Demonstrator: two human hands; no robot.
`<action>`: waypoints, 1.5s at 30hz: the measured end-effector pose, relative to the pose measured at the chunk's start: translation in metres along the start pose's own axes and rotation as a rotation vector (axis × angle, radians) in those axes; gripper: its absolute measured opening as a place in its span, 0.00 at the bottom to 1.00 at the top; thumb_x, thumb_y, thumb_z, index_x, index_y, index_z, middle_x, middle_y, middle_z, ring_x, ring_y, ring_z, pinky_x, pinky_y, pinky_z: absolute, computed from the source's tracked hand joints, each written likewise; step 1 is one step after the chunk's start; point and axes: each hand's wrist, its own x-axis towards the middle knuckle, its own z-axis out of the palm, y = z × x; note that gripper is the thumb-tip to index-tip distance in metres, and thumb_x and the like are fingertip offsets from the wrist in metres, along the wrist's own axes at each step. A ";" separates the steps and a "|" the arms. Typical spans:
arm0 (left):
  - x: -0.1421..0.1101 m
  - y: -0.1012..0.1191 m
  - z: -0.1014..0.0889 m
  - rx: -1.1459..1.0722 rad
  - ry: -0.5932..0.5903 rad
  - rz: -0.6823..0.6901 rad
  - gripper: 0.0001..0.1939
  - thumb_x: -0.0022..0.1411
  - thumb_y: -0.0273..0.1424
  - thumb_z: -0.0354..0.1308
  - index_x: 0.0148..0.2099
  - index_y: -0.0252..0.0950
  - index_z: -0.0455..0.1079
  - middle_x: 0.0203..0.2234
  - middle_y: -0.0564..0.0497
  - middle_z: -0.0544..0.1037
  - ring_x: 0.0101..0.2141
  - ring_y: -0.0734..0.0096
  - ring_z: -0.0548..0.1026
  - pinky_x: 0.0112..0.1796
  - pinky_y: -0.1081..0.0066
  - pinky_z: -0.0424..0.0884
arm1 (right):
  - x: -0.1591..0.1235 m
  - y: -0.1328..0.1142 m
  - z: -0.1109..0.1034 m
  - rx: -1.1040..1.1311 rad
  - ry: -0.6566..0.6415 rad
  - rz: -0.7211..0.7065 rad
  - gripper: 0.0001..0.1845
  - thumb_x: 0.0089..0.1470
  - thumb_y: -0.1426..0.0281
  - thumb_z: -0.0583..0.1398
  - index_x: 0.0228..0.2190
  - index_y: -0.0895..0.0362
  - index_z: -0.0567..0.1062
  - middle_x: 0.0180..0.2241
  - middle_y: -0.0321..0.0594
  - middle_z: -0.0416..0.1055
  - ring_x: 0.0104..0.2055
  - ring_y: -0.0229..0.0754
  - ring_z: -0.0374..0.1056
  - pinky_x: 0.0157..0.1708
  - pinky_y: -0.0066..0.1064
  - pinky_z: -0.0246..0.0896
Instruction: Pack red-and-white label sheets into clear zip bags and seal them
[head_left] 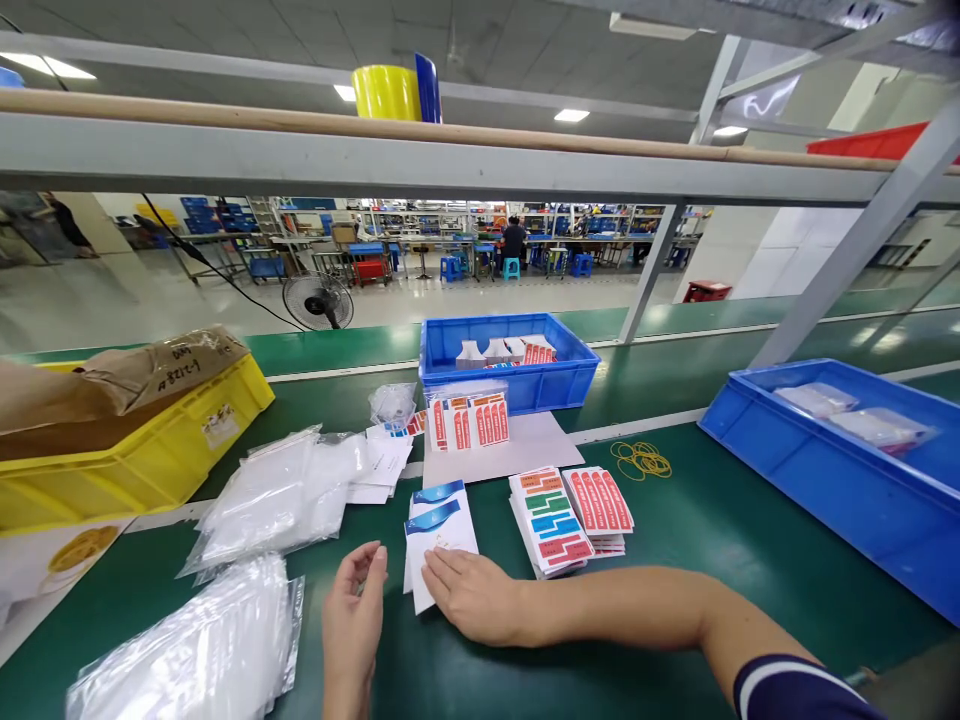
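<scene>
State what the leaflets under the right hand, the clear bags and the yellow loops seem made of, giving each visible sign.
Leaflets: probably smooth paper or thin card; flat, thin-edged, printed with blue bands.
Clear bags: likely thin, glossy plastic film; see-through edges, creases and highlights.
Yellow loops: perhaps rubber, finish too small to judge; slim, tangled rings.

Bright, even indoor light comes from white ceiling panels (571, 115). Glare streaks the clear plastic bags (281, 490) and the far right of the green tabletop (705, 510). Wide-angle distortion stretches the edges; the bottom-right corner is blurred, the distant background soft.
</scene>
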 end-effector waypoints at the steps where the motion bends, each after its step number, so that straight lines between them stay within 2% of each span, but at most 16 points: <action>1: -0.001 0.002 0.001 -0.009 -0.066 -0.069 0.27 0.48 0.49 0.64 0.43 0.34 0.70 0.39 0.45 0.74 0.44 0.57 0.71 0.43 0.62 0.70 | -0.001 -0.001 -0.006 0.005 0.034 0.025 0.24 0.62 0.76 0.45 0.58 0.73 0.57 0.58 0.60 0.57 0.61 0.52 0.54 0.59 0.39 0.55; 3: -0.007 0.010 0.006 -0.114 -0.268 -0.249 0.27 0.51 0.49 0.62 0.44 0.32 0.71 0.40 0.42 0.75 0.43 0.54 0.73 0.39 0.62 0.73 | -0.001 -0.004 -0.023 0.029 0.112 0.083 0.25 0.62 0.74 0.45 0.58 0.72 0.56 0.59 0.58 0.56 0.62 0.50 0.53 0.60 0.38 0.53; 5: -0.015 0.017 0.014 -0.316 -0.398 -0.416 0.23 0.57 0.43 0.59 0.49 0.32 0.70 0.43 0.41 0.75 0.43 0.55 0.74 0.39 0.63 0.74 | -0.004 -0.010 -0.041 0.080 0.183 0.098 0.25 0.64 0.70 0.44 0.59 0.71 0.55 0.60 0.55 0.55 0.63 0.48 0.49 0.63 0.37 0.48; 8: -0.026 0.020 0.028 -0.617 -0.449 -0.547 0.20 0.61 0.33 0.56 0.56 0.36 0.67 0.48 0.43 0.74 0.46 0.59 0.74 0.45 0.64 0.72 | -0.018 -0.020 -0.065 0.180 0.198 0.104 0.30 0.64 0.58 0.46 0.59 0.68 0.57 0.59 0.51 0.57 0.63 0.47 0.50 0.64 0.36 0.44; 10: -0.033 0.015 0.039 -0.698 -0.473 -0.605 0.21 0.61 0.27 0.55 0.57 0.36 0.66 0.49 0.42 0.74 0.47 0.59 0.74 0.47 0.64 0.71 | -0.032 -0.020 -0.075 0.214 0.168 0.137 0.33 0.63 0.54 0.47 0.58 0.67 0.58 0.59 0.50 0.58 0.63 0.48 0.50 0.64 0.37 0.43; 14: -0.054 0.000 0.058 -0.659 -0.469 -0.727 0.20 0.55 0.20 0.58 0.52 0.31 0.70 0.44 0.42 0.77 0.44 0.58 0.76 0.45 0.65 0.73 | -0.061 -0.012 -0.079 0.207 0.132 0.192 0.34 0.63 0.53 0.46 0.58 0.68 0.57 0.60 0.51 0.55 0.64 0.47 0.47 0.64 0.36 0.40; 18: -0.077 -0.003 0.067 -0.511 -0.781 -0.786 0.15 0.48 0.21 0.66 0.41 0.30 0.74 0.37 0.42 0.79 0.41 0.53 0.77 0.37 0.67 0.75 | -0.076 -0.006 -0.072 0.165 0.180 0.142 0.30 0.63 0.53 0.47 0.55 0.65 0.62 0.59 0.47 0.58 0.63 0.45 0.49 0.63 0.35 0.42; 20: -0.082 0.002 0.069 -0.452 -0.912 -0.764 0.14 0.47 0.22 0.67 0.39 0.29 0.75 0.35 0.40 0.79 0.41 0.51 0.77 0.36 0.67 0.75 | -0.079 0.004 -0.073 0.161 0.248 0.103 0.25 0.63 0.56 0.49 0.50 0.62 0.67 0.56 0.44 0.64 0.61 0.43 0.52 0.61 0.34 0.46; 21: -0.082 0.006 0.069 -0.445 -0.946 -0.756 0.14 0.47 0.23 0.67 0.40 0.28 0.75 0.36 0.39 0.79 0.42 0.51 0.77 0.37 0.66 0.75 | -0.080 0.013 -0.076 0.165 0.284 0.137 0.21 0.63 0.58 0.49 0.47 0.61 0.69 0.52 0.43 0.67 0.60 0.42 0.54 0.59 0.33 0.49; 23: -0.080 0.016 0.068 -0.466 -0.924 -0.747 0.17 0.47 0.24 0.67 0.42 0.28 0.74 0.39 0.38 0.79 0.43 0.50 0.76 0.39 0.65 0.75 | -0.084 0.040 -0.086 0.159 0.298 0.317 0.14 0.63 0.64 0.51 0.41 0.59 0.71 0.45 0.42 0.71 0.54 0.41 0.60 0.53 0.33 0.53; 25: -0.074 0.026 0.065 -0.490 -0.786 -0.722 0.22 0.47 0.22 0.67 0.47 0.30 0.72 0.41 0.39 0.78 0.43 0.50 0.76 0.39 0.64 0.76 | -0.089 0.074 -0.097 0.097 0.174 0.532 0.10 0.62 0.67 0.54 0.40 0.58 0.71 0.42 0.43 0.71 0.48 0.41 0.63 0.48 0.34 0.56; 28: -0.064 0.035 0.059 -0.448 -0.517 -0.681 0.33 0.47 0.18 0.64 0.57 0.35 0.65 0.43 0.41 0.78 0.41 0.50 0.77 0.38 0.62 0.78 | -0.095 0.120 -0.103 -0.012 -0.012 0.599 0.09 0.59 0.69 0.57 0.40 0.60 0.72 0.40 0.44 0.70 0.44 0.44 0.63 0.45 0.35 0.56; 30: -0.060 0.034 0.056 -0.380 -0.411 -0.677 0.36 0.49 0.17 0.62 0.60 0.36 0.61 0.42 0.40 0.78 0.38 0.51 0.78 0.34 0.61 0.79 | -0.097 0.138 -0.100 -0.041 -0.060 0.591 0.08 0.56 0.70 0.59 0.38 0.61 0.72 0.39 0.46 0.69 0.43 0.46 0.62 0.44 0.36 0.56; 33: -0.056 0.028 0.054 -0.364 -0.364 -0.681 0.36 0.51 0.17 0.61 0.62 0.34 0.59 0.40 0.39 0.79 0.36 0.50 0.79 0.31 0.60 0.79 | -0.095 0.147 -0.091 -0.083 -0.105 0.590 0.09 0.55 0.70 0.60 0.37 0.63 0.72 0.40 0.48 0.68 0.44 0.48 0.62 0.44 0.37 0.56; 38: -0.053 0.021 0.055 -0.404 -0.354 -0.676 0.34 0.52 0.17 0.61 0.61 0.33 0.59 0.39 0.39 0.79 0.40 0.49 0.78 0.37 0.57 0.79 | -0.090 0.147 -0.085 -0.130 -0.142 0.594 0.11 0.55 0.68 0.60 0.38 0.63 0.71 0.40 0.49 0.67 0.44 0.50 0.61 0.44 0.38 0.56; 45: -0.046 0.013 0.052 -0.410 -0.361 -0.654 0.33 0.53 0.19 0.62 0.60 0.37 0.60 0.44 0.41 0.77 0.40 0.52 0.78 0.38 0.59 0.79 | -0.091 0.145 -0.085 -0.170 -0.159 0.584 0.08 0.57 0.72 0.56 0.40 0.62 0.69 0.41 0.48 0.67 0.44 0.49 0.61 0.43 0.38 0.56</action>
